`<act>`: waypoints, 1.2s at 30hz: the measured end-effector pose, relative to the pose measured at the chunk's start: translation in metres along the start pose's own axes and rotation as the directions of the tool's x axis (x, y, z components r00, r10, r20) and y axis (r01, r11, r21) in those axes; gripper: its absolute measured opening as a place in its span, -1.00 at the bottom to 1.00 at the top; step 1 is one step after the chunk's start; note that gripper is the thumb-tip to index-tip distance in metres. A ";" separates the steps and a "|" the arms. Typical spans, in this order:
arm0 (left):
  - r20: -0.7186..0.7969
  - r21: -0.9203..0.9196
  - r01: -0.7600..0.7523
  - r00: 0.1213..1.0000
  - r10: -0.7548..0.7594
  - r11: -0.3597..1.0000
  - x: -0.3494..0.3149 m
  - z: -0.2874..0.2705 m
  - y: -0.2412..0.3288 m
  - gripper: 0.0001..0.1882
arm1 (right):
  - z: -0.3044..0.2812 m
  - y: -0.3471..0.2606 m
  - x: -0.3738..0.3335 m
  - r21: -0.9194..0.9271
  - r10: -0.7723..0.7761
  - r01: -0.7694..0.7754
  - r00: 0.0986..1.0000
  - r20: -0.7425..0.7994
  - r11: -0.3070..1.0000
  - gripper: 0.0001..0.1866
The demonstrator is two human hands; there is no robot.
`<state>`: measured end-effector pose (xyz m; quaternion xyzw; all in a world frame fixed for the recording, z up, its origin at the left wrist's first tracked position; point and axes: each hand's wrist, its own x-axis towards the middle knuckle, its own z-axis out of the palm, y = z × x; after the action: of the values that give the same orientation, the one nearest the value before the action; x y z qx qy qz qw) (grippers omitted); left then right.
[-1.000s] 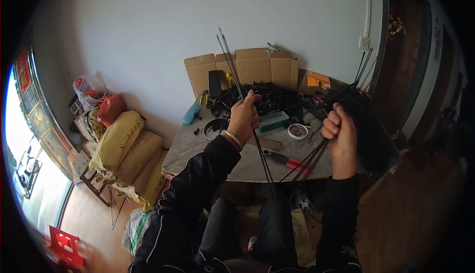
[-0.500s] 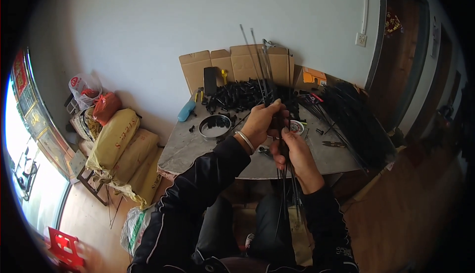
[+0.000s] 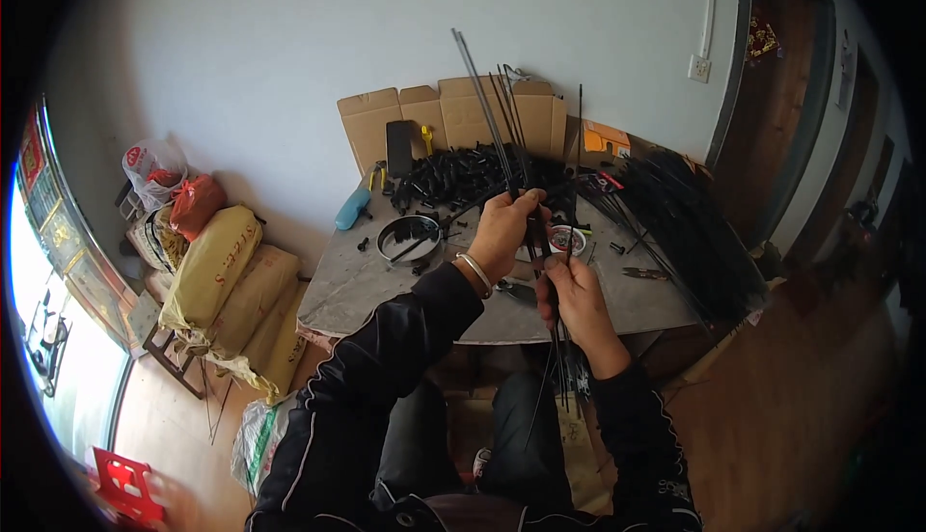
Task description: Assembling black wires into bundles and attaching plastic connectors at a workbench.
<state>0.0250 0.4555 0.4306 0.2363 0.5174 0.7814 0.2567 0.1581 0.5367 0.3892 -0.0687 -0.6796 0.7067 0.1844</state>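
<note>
My left hand [image 3: 503, 230] and my right hand [image 3: 573, 293] both grip a bundle of thin black rods [image 3: 502, 127] that stands nearly upright in front of me. The left hand holds the bundle higher up, the right hand just below it. The rod tips fan out above the hands, and the lower ends hang down past the table's near edge between my knees. A silver bangle circles my left wrist.
A grey table [image 3: 357, 286] carries a round metal bowl [image 3: 408, 237], a heap of small black parts [image 3: 453, 173], a small red-rimmed cup [image 3: 562, 240], a blue tool [image 3: 352, 209] and open cardboard boxes [image 3: 453, 117]. More black rods [image 3: 690, 233] pile at right. Yellow sacks [image 3: 217, 286] lie left.
My right hand has come in from the right-hand rod pile to the middle. Both hands now hold one gathered bundle, turned upright.
</note>
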 end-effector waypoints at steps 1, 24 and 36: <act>0.000 -0.001 0.001 1.000 -0.001 1.000 0.001 0.000 -0.001 -0.75 | 0.001 -0.002 -0.001 -0.095 -0.016 0.012 0.999 -0.043 0.995 -0.70; 0.121 -0.431 0.028 0.992 0.027 0.902 0.015 -0.016 -0.004 -0.85 | -0.025 0.006 -0.007 -0.061 -0.091 0.080 0.974 -0.209 0.995 -0.72; 0.062 -0.192 0.136 0.990 -0.126 0.972 0.003 0.016 -0.020 -0.78 | -0.019 -0.008 0.025 -0.172 -0.279 0.244 0.934 -0.224 0.954 -0.71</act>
<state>0.0358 0.4754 0.4176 0.1945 0.4462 0.8037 0.3422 0.1432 0.5637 0.3997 -0.0772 -0.7029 0.6118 0.3546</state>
